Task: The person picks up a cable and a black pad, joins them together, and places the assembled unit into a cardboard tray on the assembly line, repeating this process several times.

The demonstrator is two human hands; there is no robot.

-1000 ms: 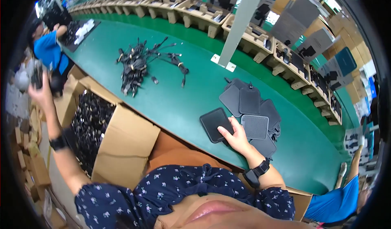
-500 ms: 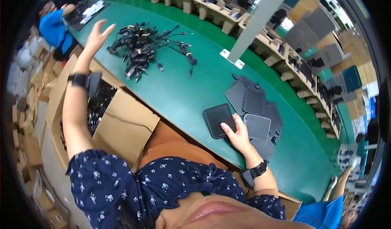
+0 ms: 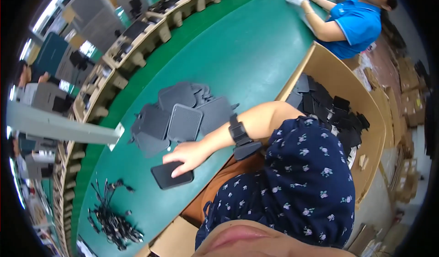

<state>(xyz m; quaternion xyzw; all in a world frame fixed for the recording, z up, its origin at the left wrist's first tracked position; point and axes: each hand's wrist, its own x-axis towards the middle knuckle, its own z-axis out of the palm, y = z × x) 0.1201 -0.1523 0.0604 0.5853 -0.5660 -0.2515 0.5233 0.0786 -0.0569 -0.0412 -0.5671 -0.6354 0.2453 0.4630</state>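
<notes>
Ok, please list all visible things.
Rounded pad: one, black, lower centre
Loose rounded pads: several, grey, centre
Tangled cables: several, black, lower left
Smooth table: one, green, centre
Metal post: one, grey, left
Moulded trays: many, tan, left
Upright panels: several, grey, upper left
Open cardboard carton: one, brown, right
Flat pieces: many, black, in carton
Gloved worker: one, blue shirt, upper right
Wrist strap: one, black, centre
Floral top: one, navy, right
Right hand: one, bare, holding black pad

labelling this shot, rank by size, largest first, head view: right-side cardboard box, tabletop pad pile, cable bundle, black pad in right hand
Cardboard box
Tabletop pad pile
Cable bundle
Black pad in right hand
</notes>
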